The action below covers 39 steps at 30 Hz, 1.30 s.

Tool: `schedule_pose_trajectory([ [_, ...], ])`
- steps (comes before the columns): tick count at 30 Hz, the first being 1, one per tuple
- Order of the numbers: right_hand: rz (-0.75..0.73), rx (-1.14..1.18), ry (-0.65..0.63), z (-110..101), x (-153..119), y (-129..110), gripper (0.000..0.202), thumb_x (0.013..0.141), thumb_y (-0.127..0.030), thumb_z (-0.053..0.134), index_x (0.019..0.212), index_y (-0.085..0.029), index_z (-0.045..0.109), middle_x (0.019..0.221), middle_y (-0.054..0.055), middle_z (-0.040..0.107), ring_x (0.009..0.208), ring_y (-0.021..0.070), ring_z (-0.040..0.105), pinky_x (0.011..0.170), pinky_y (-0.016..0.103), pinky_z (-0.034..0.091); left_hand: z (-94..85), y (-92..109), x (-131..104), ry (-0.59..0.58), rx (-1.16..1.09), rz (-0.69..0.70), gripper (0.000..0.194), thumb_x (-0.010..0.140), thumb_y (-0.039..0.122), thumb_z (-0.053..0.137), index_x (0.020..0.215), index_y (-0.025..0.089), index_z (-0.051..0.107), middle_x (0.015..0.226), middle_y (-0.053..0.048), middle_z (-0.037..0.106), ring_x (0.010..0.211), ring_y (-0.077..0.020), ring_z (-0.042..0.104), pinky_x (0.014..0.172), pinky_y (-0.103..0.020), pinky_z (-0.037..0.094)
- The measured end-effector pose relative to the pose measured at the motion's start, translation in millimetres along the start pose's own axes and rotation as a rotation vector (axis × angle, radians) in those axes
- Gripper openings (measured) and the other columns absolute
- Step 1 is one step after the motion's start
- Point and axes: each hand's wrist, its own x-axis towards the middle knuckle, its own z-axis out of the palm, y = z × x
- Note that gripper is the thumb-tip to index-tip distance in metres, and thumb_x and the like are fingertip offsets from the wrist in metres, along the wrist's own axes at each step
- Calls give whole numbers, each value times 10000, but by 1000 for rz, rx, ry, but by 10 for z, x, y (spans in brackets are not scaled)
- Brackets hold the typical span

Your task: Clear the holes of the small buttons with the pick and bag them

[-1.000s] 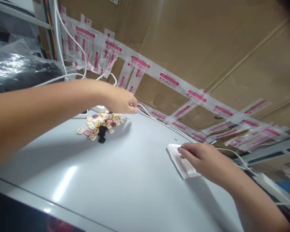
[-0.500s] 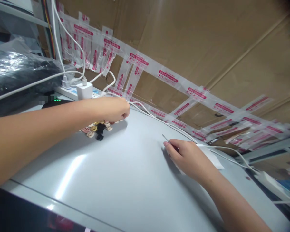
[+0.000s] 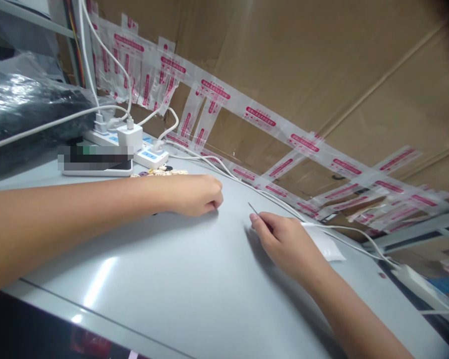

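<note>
My left hand [image 3: 204, 195] is closed just above the grey table [image 3: 164, 279], its fingertips turned down and away, so what they hold, if anything, is hidden. Behind its wrist lies a pile of small beads [image 3: 168, 172], mostly cream with a few dark ones, partly covered by my forearm. To the right, my right hand [image 3: 279, 232] pinches a thin metal needle-like tool [image 3: 253, 208], whose tip points up and left toward my left hand. A gap of bare table separates the two hands.
A white power strip [image 3: 149, 155] with a plugged-in adapter [image 3: 130, 137] stands at the back left, beside a blurred-out device. Black plastic wrap [image 3: 33, 109] lies far left. White cables [image 3: 224, 169] run along the cardboard wall [image 3: 247, 144]. A white packet [image 3: 327, 244] lies behind my right hand.
My left hand has moved right and toward the front, away from the bead pile. My right hand with the thin tool has shifted only slightly left.
</note>
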Motion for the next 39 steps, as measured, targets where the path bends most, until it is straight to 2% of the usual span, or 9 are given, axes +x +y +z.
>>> schedule_pose_trajectory([
  [3, 33, 113, -76, -2, -16, -25, 423, 991, -458, 314, 711, -227, 533, 557, -29, 448, 564, 167, 445, 549, 291, 286, 6, 27, 16, -94, -28, -1, 258, 852, 172, 503, 943, 214, 741, 969, -50, 721, 839, -183, 636, 684, -269, 422],
  [5, 34, 153, -113, -8, -28, -45, 404, 993, -407, 297, 790, -228, 596, 581, -27, 468, 592, 177, 474, 566, 293, 309, 10, 17, 27, -67, -75, -24, 230, 835, 172, 533, 957, 209, 725, 898, -33, 718, 797, -171, 633, 669, -258, 422],
  [8, -14, 151, -142, -15, -44, -76, 392, 996, -389, 298, 837, -221, 615, 670, -8, 563, 663, 189, 524, 616, 303, 340, 31, -6, 37, -28, -136, -52, 165, 811, 181, 575, 918, 193, 700, 804, -13, 700, 700, -147, 615, 611, -239, 409],
  [11, -95, 121, -147, -9, -55, -100, 392, 1008, -411, 305, 856, -215, 609, 794, 22, 642, 756, 203, 565, 677, 315, 361, 57, -14, 41, -12, -166, -71, 135, 811, 193, 588, 907, 185, 683, 827, -18, 701, 715, -145, 617, 616, -236, 414],
  [15, -188, 92, -94, 2, -60, -98, 366, 1019, -398, 317, 917, -223, 622, 910, 46, 669, 853, 214, 585, 731, 323, 377, 80, 3, 56, 12, -233, -126, 115, 815, 234, 617, 903, 173, 660, 866, -27, 705, 741, -145, 622, 637, -237, 424],
  [19, -208, 76, -89, -18, -64, -83, 367, 1023, -402, 324, 848, -224, 594, 839, 35, 647, 798, 205, 573, 706, 329, 370, 115, 23, 85, 72, -420, -194, 139, 782, 232, 663, 907, 171, 650, 851, -15, 710, 770, -147, 651, 660, -228, 460],
  [23, -179, 102, -170, -57, -80, -80, 360, 1027, -385, 315, 881, -237, 609, 827, 8, 647, 777, 192, 568, 703, 331, 366, 173, 34, 107, 29, -601, -235, 178, 773, 220, 692, 943, 170, 670, 886, -30, 738, 838, -164, 688, 723, -240, 501],
  [32, -140, 91, -190, -64, -99, -95, 346, 1018, -376, 342, 834, -241, 602, 755, -26, 627, 725, 170, 549, 660, 316, 347, 221, 69, 116, -15, -755, -253, 157, 782, 189, 709, 931, 142, 691, 846, -41, 750, 795, -146, 696, 704, -227, 511],
  [39, -140, 135, -195, -70, -90, -80, 351, 1012, -376, 350, 795, -226, 582, 717, -29, 599, 693, 158, 531, 640, 302, 346, 157, 118, 101, 58, -813, -206, 137, 763, 168, 720, 897, 146, 708, 820, -24, 748, 775, -143, 695, 687, -224, 511],
])
